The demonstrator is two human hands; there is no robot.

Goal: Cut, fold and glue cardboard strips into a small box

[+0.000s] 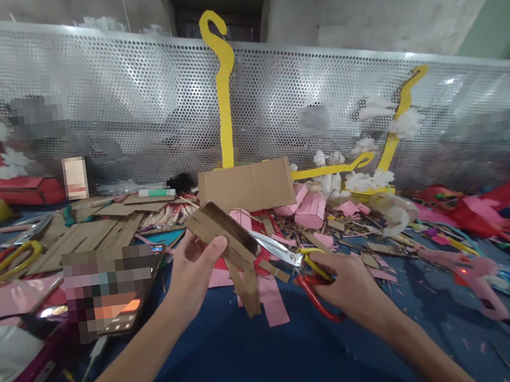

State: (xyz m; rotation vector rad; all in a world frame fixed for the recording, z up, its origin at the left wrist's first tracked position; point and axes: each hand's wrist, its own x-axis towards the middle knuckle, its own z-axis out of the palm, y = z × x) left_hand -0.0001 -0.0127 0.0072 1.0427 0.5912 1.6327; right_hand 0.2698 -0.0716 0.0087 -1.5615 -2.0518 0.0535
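My left hand [194,266] grips a folded piece of brown cardboard [221,235] between thumb and fingers, held tilted above the table. In my right hand [345,282] is a pair of scissors [286,254] with red and yellow handles. Their blades point left and reach the right edge of the cardboard; whether they bite into it I cannot tell. Below hangs or lies a narrow cardboard strip [247,285], beside a pink paper strip [273,300]. Behind my hands stands a cardboard box shape [245,187] with a tall yellow hook [223,89] rising at its back.
A pink glue gun [469,273] with a lit red light lies at the right. Cardboard sheets [88,236], a phone [127,287] and yellow-handled scissors [12,261] lie on the left. Paper scraps [313,208] cover the middle. A perforated metal panel [142,105] closes off the back.
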